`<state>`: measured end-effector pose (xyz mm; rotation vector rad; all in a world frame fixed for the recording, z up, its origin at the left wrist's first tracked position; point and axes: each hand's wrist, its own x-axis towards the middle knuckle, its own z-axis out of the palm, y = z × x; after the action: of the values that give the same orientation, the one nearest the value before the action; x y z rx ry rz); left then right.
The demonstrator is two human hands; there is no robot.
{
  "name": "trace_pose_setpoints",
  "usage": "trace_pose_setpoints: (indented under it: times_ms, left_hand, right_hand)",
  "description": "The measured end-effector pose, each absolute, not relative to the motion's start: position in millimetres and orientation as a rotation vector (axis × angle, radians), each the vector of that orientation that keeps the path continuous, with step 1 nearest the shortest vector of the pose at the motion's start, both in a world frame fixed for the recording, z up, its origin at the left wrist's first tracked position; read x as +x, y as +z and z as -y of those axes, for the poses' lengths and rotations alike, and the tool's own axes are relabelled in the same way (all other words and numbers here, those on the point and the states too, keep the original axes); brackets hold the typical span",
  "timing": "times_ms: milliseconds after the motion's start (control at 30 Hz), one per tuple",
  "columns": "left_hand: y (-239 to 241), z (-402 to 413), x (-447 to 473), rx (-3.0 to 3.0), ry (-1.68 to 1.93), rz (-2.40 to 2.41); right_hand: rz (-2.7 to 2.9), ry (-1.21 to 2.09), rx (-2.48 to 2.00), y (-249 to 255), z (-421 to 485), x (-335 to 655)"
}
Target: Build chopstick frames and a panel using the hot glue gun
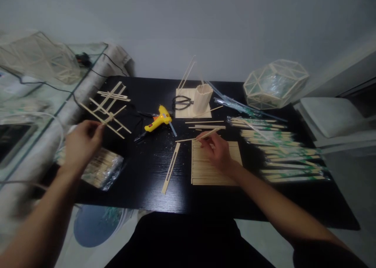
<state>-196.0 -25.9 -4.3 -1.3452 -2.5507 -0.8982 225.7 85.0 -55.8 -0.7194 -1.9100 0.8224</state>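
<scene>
My right hand (pixel 216 152) is above a flat panel of wooden sticks (pixel 216 178), its fingers closed on a short wooden stick (pixel 210 133). Another thin stick (pixel 185 140) points left from near those fingertips. At the left, my left hand (pixel 84 142) has thumb and forefinger pinched together beside a loose lattice of wooden sticks (pixel 113 125). Whether the pinch grips one of those sticks is unclear. A plastic packet of sticks (pixel 102 164) lies partly under that hand. Between my hands are a yellow glue gun (pixel 158 120) and a narrow stick piece (pixel 170 168).
At the back, scissors (pixel 181 103) and a wooden cup (pixel 202 98) stand on a square wooden base (pixel 182 113). Wrapped chopsticks (pixel 288 154) cover the right side, near a faceted stick frame (pixel 276 84). A bucket (pixel 96 225) sits below the table's front edge.
</scene>
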Motion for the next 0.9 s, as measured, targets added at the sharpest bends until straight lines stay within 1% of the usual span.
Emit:
trace_pose_setpoints:
  times_ms: [167, 367, 433, 567, 667, 767, 900]
  left_hand:
    - [-10, 30, -198, -1.353, -0.884, 2.536]
    - [1, 34, -194, -1.309, -0.892, 2.637]
    - [4, 38, -190, -1.325, -0.904, 2.538]
    - [6, 45, -166, -1.359, -1.038, 2.165]
    - [6, 42, -130, -1.602, -1.084, 2.024]
    - [3, 27, -94, -1.929, -1.044, 1.961]
    - [-5, -3, -65, -2.0, -0.835, 2.114]
  right_hand:
    - [1.912, 0.834, -0.727, -59, -86, 226]
    - [1.905, 0.834, -0.736, -61, -86, 227]
    - [1.903, 0.827, -0.742, -60, -85, 226]
    - [1.898, 0.834, -0.728, -61, -85, 226]
    - [1.893, 0.837, -0.731, -62, -86, 225]
    - [1.9, 0.827, -0.74, -61, -86, 226]
    - [1.921, 0.799, -0.723, -59, -86, 226]
